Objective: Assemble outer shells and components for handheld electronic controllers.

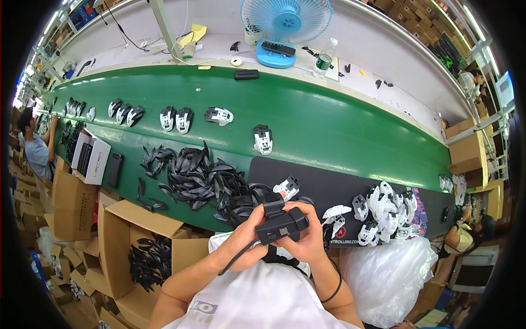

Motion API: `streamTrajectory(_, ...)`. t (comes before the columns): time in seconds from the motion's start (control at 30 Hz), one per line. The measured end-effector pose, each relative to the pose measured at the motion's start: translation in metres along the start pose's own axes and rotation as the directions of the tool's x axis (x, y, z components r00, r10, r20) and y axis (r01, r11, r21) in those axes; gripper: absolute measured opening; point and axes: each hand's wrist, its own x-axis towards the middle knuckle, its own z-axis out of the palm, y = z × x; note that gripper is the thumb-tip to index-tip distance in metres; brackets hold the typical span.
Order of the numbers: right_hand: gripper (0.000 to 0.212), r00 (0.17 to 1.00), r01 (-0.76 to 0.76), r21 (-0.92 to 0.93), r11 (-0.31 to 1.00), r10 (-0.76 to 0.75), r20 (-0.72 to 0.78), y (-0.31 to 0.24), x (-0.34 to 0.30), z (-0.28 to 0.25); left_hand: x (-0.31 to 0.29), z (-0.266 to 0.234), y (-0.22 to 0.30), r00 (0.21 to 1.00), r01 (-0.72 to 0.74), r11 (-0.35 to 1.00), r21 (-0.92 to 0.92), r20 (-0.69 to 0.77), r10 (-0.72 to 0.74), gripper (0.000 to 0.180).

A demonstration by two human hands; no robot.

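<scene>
The white-and-black curved plastic shell seems light, stiff and slick; hold its sides. A black boxy device hides the fingertips: whether left hand or right hand pinches it, I cannot tell.

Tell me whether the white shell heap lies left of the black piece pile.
No, the white shell heap sits to the right of the black piece pile.

A heap of curved parts is lying on the bench, left of the mat, while mouse shells are sitting on the mat's right half. Before the bench, a carton is holding more parts at left; a plastic bag is resting at right. Behind, a fan is standing left of a bottle.
</scene>
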Motion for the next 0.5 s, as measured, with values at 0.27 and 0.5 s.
streamTrajectory(0.27,0.053,1.000,0.019,-0.020,1.000,-0.019,0.009,0.006,-0.003,0.001,-0.002,0.003,-0.008,0.999,0.026,0.990,-0.140,-0.026,-0.030,0.072)
streamTrajectory(0.5,0.064,0.979,0.189,-0.436,0.880,-0.203,0.016,0.001,-0.004,-0.004,0.007,-0.019,-0.030,0.981,0.095,0.789,-0.607,0.192,0.030,0.072)
